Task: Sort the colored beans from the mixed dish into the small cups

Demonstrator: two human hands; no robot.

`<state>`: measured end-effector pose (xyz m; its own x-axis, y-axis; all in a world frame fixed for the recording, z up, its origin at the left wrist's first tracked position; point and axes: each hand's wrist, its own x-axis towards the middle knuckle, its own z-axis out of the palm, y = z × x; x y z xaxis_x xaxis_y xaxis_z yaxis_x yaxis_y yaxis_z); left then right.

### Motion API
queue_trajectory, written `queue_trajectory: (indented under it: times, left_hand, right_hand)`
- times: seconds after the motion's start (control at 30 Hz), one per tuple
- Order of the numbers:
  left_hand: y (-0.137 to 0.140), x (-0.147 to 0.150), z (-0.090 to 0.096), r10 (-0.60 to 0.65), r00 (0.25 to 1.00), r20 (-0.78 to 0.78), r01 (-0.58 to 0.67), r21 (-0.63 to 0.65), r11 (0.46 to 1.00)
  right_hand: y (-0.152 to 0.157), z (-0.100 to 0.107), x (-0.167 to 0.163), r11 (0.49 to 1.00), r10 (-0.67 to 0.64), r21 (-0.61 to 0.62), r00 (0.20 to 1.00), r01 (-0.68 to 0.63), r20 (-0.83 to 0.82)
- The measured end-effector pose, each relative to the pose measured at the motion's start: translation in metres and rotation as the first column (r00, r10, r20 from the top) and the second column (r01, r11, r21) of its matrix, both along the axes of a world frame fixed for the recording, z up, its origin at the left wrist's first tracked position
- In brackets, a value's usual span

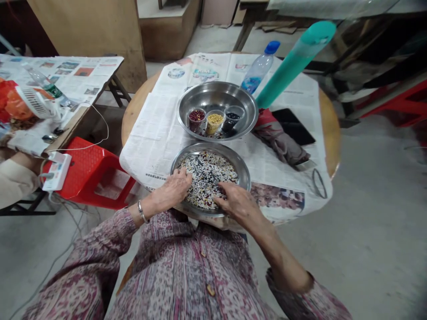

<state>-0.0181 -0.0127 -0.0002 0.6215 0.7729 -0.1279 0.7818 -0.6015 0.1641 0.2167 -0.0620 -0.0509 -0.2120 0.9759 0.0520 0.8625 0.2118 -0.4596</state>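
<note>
A shallow steel plate (247,180) lies near the table's front edge, spread with mixed white, black, dark red and yellow grains and beans (210,171). At its left rim, my left hand (175,189) is closed, with fingers curled down over the grains; whatever is in them is hidden. My right hand (238,202) reaches over the right side, thumb and forefinger apart and touching the grains. Beyond stands a larger steel basin (216,91) with three clear cups inside: dark red beans (196,116), yellow beans or kernels (214,120) and black beans (232,118).
Newspaper (147,115) covers the round table (330,129). A water bottle (258,66), a green tube (295,64), a folded umbrella (283,140) and a black tablet-like item (293,126) lie right of the basin. A red stool (90,178) bears a power strip (57,171) at left.
</note>
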Motion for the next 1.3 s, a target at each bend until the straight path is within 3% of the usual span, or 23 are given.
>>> queue_trajectory:
  times: [0.17, 0.27, 0.5, 0.77, 0.9, 1.03, 1.13, 1.2, 1.3]
  left_hand:
    - [0.008, 0.016, -0.031, 0.028, 0.979, 0.201, 0.005, -0.16, 0.987]
    - [0.022, 0.029, -0.039, 0.072, 0.954, 0.29, -0.02, -0.18, 0.983]
    - [0.051, 0.046, -0.025, 0.115, 0.927, 0.356, -0.031, -0.233, 0.972]
    - [0.045, 0.011, -0.002, -0.054, 0.961, 0.269, 0.085, -0.104, 0.991]
    - [0.039, 0.007, 0.005, -0.006, 0.983, 0.185, 0.013, -0.041, 0.999]
    - [0.024, 0.008, 0.002, 0.036, 0.996, 0.084, -0.032, -0.05, 0.998]
    - [0.01, 0.006, -0.003, -0.028, 0.998, 0.064, 0.034, -0.093, 0.995]
    - [0.002, 0.007, -0.007, -0.083, 0.99, 0.113, 0.098, -0.133, 0.986]
    - [-0.005, 0.016, -0.015, -0.102, 0.98, 0.171, 0.134, -0.187, 0.973]
  right_hand:
    - [0.023, -0.006, -0.028, 0.994, -0.076, -0.082, 0.994, 0.07, -0.078]
    - [0.045, 0.0, -0.036, 0.983, -0.151, -0.132, 0.976, 0.131, -0.159]
    - [0.07, 0.027, -0.029, 0.978, -0.169, -0.166, 0.944, 0.125, -0.282]
    - [0.045, 0.035, -0.053, 0.991, 0.071, -0.091, 0.953, -0.102, -0.295]
    - [0.025, 0.036, -0.042, 0.997, 0.075, -0.011, 0.965, -0.08, -0.252]
    - [0.006, 0.038, -0.029, 0.954, 0.242, -0.142, 0.959, -0.263, -0.145]
    - [-0.002, 0.039, -0.031, 0.899, 0.363, -0.243, 0.93, -0.364, -0.049]
    - [-0.003, 0.037, -0.033, 0.926, 0.323, -0.224, 0.945, -0.305, 0.047]
    - [0.001, 0.033, -0.029, 0.994, 0.101, -0.055, 0.984, -0.094, 0.143]
